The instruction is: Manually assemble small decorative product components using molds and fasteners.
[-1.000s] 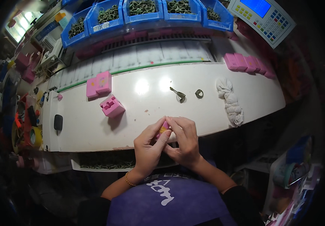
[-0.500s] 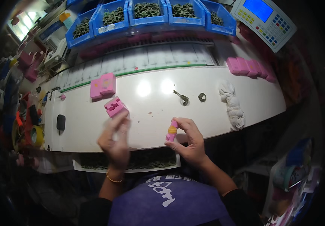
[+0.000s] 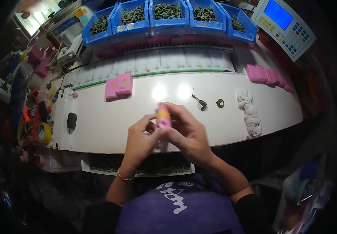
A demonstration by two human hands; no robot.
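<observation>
Both my hands are together above the middle of the white table, closed around a pink rubber mould (image 3: 163, 116) with an orange-yellow patch on its side. My left hand (image 3: 140, 136) grips it from the left, thumb and fingers curled. From the right, my right hand (image 3: 190, 136) wraps it, thumb at the near end and fingers at the far end. Whether the mould's halves meet is hidden by my fingers. Beyond my right hand lie a dark green ring with a long stem (image 3: 200, 103) and a smaller dark green ring (image 3: 220, 103).
Two pink blocks (image 3: 124, 84) stand at the left; a row of more pink blocks (image 3: 268, 74) is at the far right. A knotted white cloth (image 3: 251, 117) lies on the right. Blue bins (image 3: 168, 22) of green rings line the back, beside a keypad panel (image 3: 283, 25). An open drawer (image 3: 137, 171) sits below the table edge.
The hollowed pink block has left the table at the left, and my left hand has come across to meet my right. The right hand has moved left with its pink piece. The view has shifted slightly.
</observation>
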